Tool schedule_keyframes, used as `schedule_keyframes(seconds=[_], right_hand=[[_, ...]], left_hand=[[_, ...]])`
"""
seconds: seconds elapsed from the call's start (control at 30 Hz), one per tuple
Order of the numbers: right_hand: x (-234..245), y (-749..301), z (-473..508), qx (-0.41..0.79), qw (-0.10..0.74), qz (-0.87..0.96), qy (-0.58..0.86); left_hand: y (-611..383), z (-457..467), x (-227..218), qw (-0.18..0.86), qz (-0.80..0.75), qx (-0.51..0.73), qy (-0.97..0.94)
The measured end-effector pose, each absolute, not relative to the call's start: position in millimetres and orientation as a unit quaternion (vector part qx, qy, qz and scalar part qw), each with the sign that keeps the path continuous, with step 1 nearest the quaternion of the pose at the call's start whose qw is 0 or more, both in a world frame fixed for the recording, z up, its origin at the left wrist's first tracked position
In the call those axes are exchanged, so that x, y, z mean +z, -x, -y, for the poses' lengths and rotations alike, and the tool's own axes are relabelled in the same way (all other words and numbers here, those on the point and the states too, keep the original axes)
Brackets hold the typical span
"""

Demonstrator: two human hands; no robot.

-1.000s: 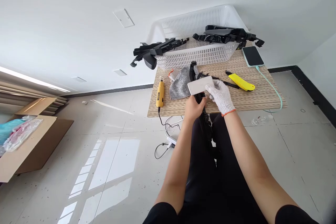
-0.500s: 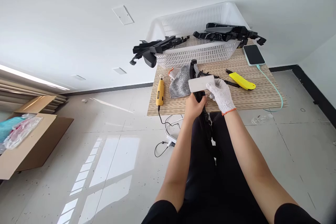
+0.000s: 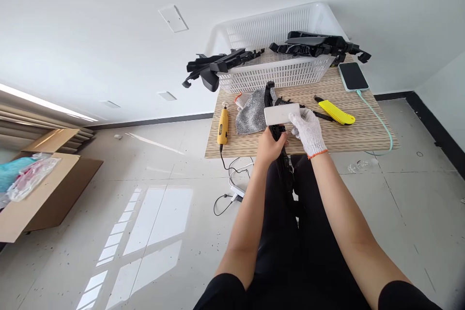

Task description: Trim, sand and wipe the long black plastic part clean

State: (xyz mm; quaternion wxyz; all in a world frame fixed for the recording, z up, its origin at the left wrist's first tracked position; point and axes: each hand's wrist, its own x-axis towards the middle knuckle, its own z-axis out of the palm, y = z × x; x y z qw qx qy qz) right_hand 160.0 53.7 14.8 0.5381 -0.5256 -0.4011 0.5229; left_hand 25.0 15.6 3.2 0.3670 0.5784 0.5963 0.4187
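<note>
Nearest, black-clad legs (image 3: 276, 252) flank the lower end of a long black plastic part (image 3: 269, 94), which runs up past the worktop's (image 3: 370, 136) front edge; down there, dark against dark, its outline is hard to follow. The hands are close together yet separate: the bare left hand (image 3: 271, 144) is wrapped round the part's middle, and the gloved right hand (image 3: 308, 131) pinches the right end of a white slab (image 3: 280, 114) lying across it in view; whether slab and part touch cannot be told. Should the slab skid on that narrow, uneven surface, its edge could catch the bare left fingers, which have no glove; a slack left grip might let the part twist, since nothing visible braces it. Beyond, a grey cloth (image 3: 250, 115) lies left of the part, and a yellow rotary tool (image 3: 223, 126) left of that, its cord hanging over the front edge, where a snagging arm could drag it down. To the right rests a yellow cutter (image 3: 336, 112), its blade too small to judge; a careless reach could nick a finger. Farther back, black pieces (image 3: 214, 67) overhang the white basket's (image 3: 271, 80) rim, so a jolt might tip one out.
</note>
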Motion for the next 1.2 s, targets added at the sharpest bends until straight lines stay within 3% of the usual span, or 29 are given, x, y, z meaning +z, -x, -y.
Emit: schedule_keyframes(seconds=[0.53, 0.7, 1.1, 1.2], right_hand=[[14.1, -159.2, -54.2, 0.524, 0.543, 0.401, 0.519], [13.0, -159.4, -56.2, 0.527, 0.581, 0.357, 0.507], [13.9, -157.3, -53.5, 0.525, 0.544, 0.412, 0.509], [14.1, -156.4, -52.8, 0.514, 0.576, 0.384, 0.506]], left_hand=[[-24.5, -15.6, 2.6, 0.367, -0.601, 0.414, -0.576], [-24.5, -15.5, 3.4, 0.364, -0.59, 0.421, -0.585], [-23.8, -15.7, 2.8, 0.36, -0.604, 0.406, -0.584], [-23.7, -15.3, 3.0, 0.354, -0.597, 0.413, -0.589]])
